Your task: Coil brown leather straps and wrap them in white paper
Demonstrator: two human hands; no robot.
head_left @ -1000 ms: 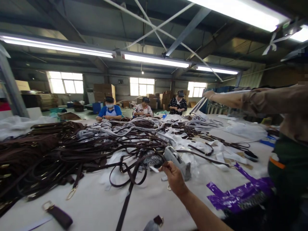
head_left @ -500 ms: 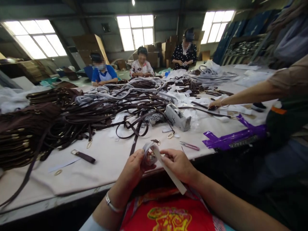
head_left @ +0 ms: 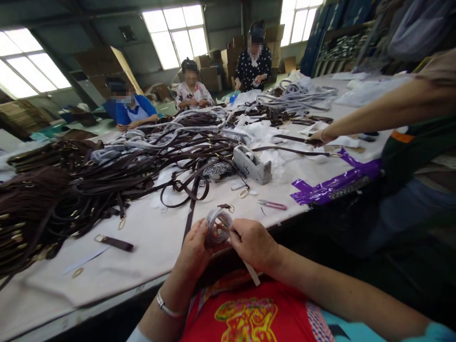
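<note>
A wrapped coil (head_left: pixel 214 226), grey-white on the outside, stands upright near the table's front edge, with a short brown end and gold clasp (head_left: pixel 231 208) at its top. My left hand (head_left: pixel 195 247) grips the coil's left side, thumb on top. Closed on a pale flat strip (head_left: pixel 252 273), my right hand (head_left: pixel 254 243) is at the coil's right side. One end of the strip reaches into the coil's opening, while the other hangs down over the red apron (head_left: pixel 245 316). The fingertips inside the coil are partly hidden.
Brown straps (head_left: pixel 142 166) are heaped across the table (head_left: pixel 149 266). A grey tape dispenser (head_left: pixel 252 165), pink snips (head_left: pixel 272 204) and purple tape (head_left: pixel 338 183) lie ahead. A co-worker's arm (head_left: pixel 370 109) reaches in from the right. Several people sit or stand beyond the table.
My right hand has closed more tightly and turned knuckles up, and the strip now goes into the coil's opening. The view has shifted, and the far standing person's hands have moved apart.
</note>
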